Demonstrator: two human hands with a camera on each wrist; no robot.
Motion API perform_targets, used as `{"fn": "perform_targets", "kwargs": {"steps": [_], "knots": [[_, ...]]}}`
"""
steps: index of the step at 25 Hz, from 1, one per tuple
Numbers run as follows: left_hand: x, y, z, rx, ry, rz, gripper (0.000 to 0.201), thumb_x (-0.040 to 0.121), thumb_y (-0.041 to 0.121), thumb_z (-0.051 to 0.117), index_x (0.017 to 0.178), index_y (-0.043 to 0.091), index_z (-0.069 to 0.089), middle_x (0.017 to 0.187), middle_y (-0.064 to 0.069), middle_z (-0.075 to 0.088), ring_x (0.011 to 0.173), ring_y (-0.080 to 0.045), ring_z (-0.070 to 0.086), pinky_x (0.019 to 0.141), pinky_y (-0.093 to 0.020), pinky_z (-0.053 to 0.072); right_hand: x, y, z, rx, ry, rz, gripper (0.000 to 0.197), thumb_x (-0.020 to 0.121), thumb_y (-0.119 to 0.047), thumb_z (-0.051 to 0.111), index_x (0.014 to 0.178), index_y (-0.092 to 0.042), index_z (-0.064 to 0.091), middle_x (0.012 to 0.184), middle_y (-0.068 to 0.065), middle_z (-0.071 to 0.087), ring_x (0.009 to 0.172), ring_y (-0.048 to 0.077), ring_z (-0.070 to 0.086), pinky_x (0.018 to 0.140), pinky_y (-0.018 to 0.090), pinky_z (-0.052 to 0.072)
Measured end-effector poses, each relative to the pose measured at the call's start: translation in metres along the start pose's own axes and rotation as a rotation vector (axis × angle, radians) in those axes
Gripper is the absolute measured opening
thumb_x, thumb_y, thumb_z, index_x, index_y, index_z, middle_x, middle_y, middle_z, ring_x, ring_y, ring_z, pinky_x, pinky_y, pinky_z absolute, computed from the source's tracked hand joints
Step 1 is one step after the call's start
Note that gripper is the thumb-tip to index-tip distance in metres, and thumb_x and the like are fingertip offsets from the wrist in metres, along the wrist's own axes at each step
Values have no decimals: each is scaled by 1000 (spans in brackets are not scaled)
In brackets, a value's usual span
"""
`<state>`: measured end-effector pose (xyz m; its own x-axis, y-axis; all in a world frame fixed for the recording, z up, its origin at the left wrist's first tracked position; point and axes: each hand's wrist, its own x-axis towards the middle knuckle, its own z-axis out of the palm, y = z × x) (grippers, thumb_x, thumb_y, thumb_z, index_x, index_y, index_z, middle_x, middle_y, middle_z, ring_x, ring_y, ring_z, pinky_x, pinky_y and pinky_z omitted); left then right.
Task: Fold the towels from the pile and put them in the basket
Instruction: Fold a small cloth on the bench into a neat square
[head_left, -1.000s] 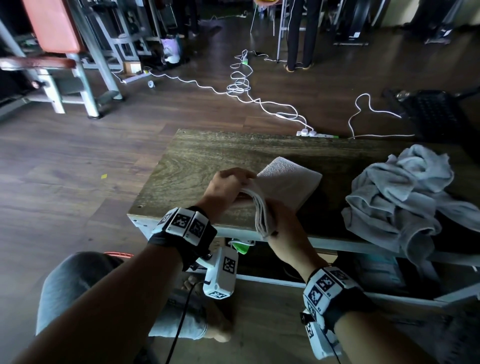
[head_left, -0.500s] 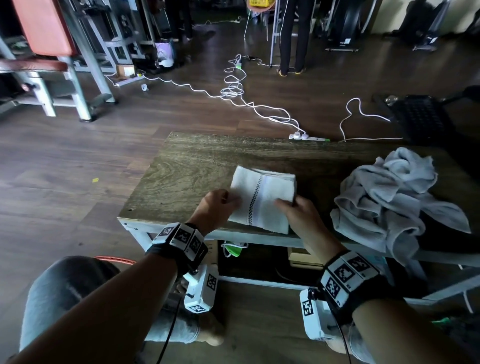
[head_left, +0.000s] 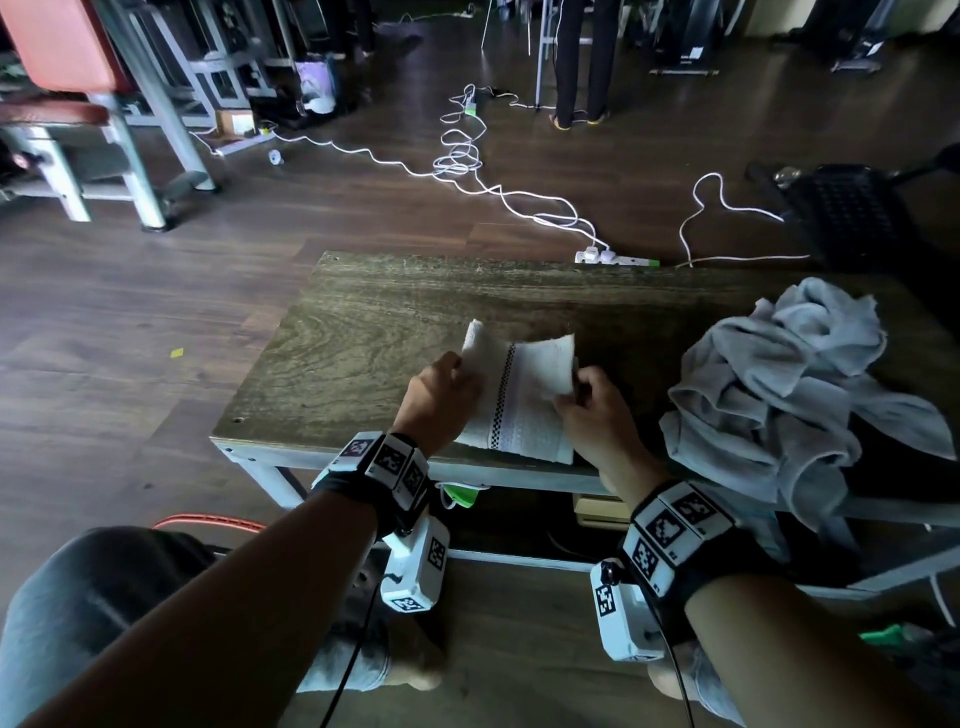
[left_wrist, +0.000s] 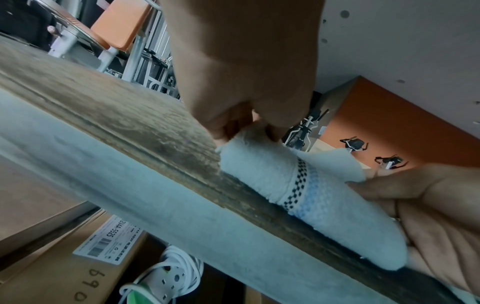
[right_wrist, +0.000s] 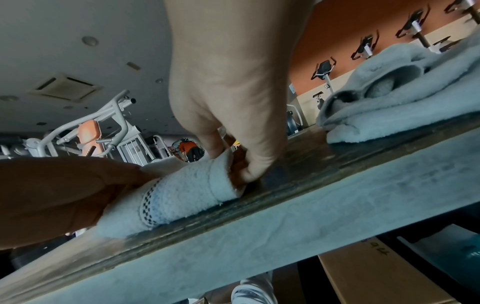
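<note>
A small white towel (head_left: 519, 402) with a black checkered stripe lies folded near the front edge of the wooden table (head_left: 374, 322). My left hand (head_left: 441, 389) pinches its left far corner, and my right hand (head_left: 584, 397) pinches its right far corner. The towel's far part is lifted off the table between both hands. In the left wrist view the left hand (left_wrist: 244, 129) pinches the towel (left_wrist: 262, 170). In the right wrist view the right hand (right_wrist: 233, 164) grips the towel's (right_wrist: 182, 191) edge. A pile of grey towels (head_left: 795, 395) sits to the right. No basket is in view.
White cables (head_left: 467, 161) and a power strip (head_left: 615, 256) lie on the floor beyond the table. A black chair (head_left: 852, 208) stands at far right, gym equipment (head_left: 104, 104) at far left. Cardboard boxes (left_wrist: 78, 267) sit under the table.
The towel was held bunched in both hands, then laid flat on the table. Now both hands have taken its far corners and lifted the far edge up.
</note>
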<state>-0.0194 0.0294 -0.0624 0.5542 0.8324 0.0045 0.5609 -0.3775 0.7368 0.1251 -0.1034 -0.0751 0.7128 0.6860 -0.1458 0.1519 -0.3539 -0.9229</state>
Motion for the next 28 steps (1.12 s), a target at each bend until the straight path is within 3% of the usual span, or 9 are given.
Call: {"fn": "perform_targets", "kwargs": {"steps": [6, 11, 14, 17, 21, 23, 25, 26, 28], "knots": [[14, -8, 14, 62, 13, -71, 29, 88, 37, 58, 98, 10, 61, 95, -16, 68, 88, -36, 63, 76, -42, 54, 12, 12, 7, -55, 108, 112, 23, 94, -34, 59, 99, -12, 61, 93, 4, 66, 74, 12, 61, 53, 21, 39], [23, -11, 16, 50, -15, -98, 35, 89, 40, 53, 108, 11, 57, 102, -18, 68, 93, -38, 63, 82, -46, 54, 12, 9, 10, -88, 153, 99, 17, 95, -27, 58, 98, -11, 59, 90, 0, 62, 67, 6, 56, 41, 11, 34], [24, -10, 18, 108, -53, -54, 33, 95, 39, 44, 122, 21, 49, 107, -20, 68, 93, -41, 64, 79, -44, 53, 10, 9, 11, -58, 167, 52, 14, 97, -28, 56, 99, -14, 58, 88, -2, 62, 68, 6, 57, 46, 14, 38], [23, -12, 20, 143, -58, -52, 29, 97, 42, 38, 123, 28, 45, 108, -18, 67, 94, -41, 63, 74, -39, 46, 9, 8, 12, -21, 187, 39, 15, 96, -28, 59, 98, -14, 59, 87, 0, 63, 66, 8, 58, 48, 18, 41], [22, -11, 22, 73, -41, -163, 38, 96, 47, 40, 118, 16, 43, 111, -14, 64, 98, -38, 61, 79, -40, 44, 16, 3, 7, -20, 199, 198, 17, 92, -26, 64, 87, -10, 61, 85, 4, 65, 63, 10, 58, 45, 19, 41], [21, -6, 22, 64, -61, -220, 41, 96, 44, 42, 115, 8, 45, 105, -13, 62, 98, -35, 60, 77, -37, 43, 17, -1, 6, -75, 200, 193, 16, 90, -23, 65, 83, -10, 60, 84, 6, 65, 66, 15, 62, 46, 20, 41], [25, -5, 20, 151, -93, -139, 37, 98, 36, 44, 113, 3, 48, 104, -13, 61, 95, -35, 59, 71, -33, 39, 13, -2, 8, -298, 224, 0, 18, 87, -21, 65, 98, -11, 57, 101, 6, 60, 89, 21, 61, 61, 26, 48], [29, -5, 18, 181, -111, -96, 35, 98, 33, 45, 112, 1, 49, 101, -15, 61, 92, -35, 60, 69, -32, 38, 11, 0, 7, -487, 203, -144, 28, 86, -22, 64, 111, -14, 55, 117, 7, 55, 106, 24, 54, 77, 32, 51], [36, -5, 12, 218, -170, -38, 31, 98, 30, 48, 109, 1, 48, 93, -14, 57, 83, -32, 56, 65, -34, 38, 9, 9, 1, -789, 110, -374, 48, 90, -31, 60, 136, -24, 46, 152, 3, 32, 135, 29, 30, 105, 43, 38]]}}
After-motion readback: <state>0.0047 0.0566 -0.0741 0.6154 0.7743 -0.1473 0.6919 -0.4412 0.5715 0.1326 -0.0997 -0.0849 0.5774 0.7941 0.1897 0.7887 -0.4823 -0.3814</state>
